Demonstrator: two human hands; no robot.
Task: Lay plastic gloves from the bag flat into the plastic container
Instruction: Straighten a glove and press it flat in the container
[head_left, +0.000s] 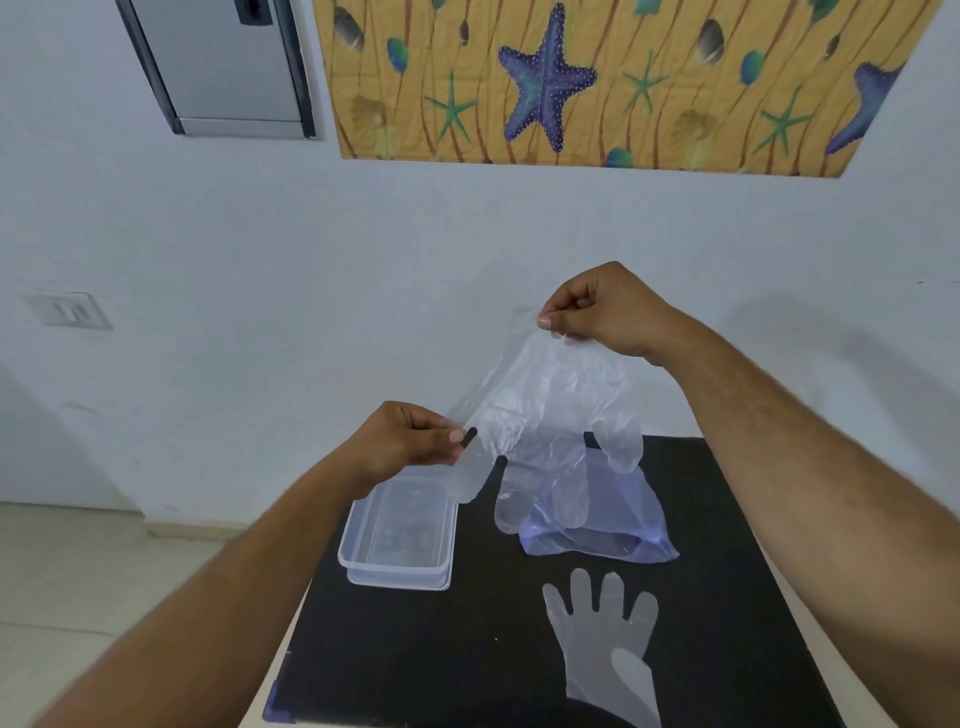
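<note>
A clear plastic glove (545, 410) hangs in the air above the black table, stretched between both hands. My right hand (602, 312) pinches its upper edge, raised high. My left hand (405, 436) pinches its lower left part, just above the container. The glove's fingers dangle down toward the table. The clear rectangular plastic container (358, 545) stands on the table's left side, below my left hand. A pale blue plastic bag (628, 525) lies behind the hanging glove on the right. A second clear glove (602, 639) lies flat on the table near me, fingers pointing away.
The black table (467, 639) is small, with its left edge close to the container and the floor beyond. A white wall rises right behind it, with a starfish-patterned cloth (571, 78) and a grey panel (228, 62) higher up.
</note>
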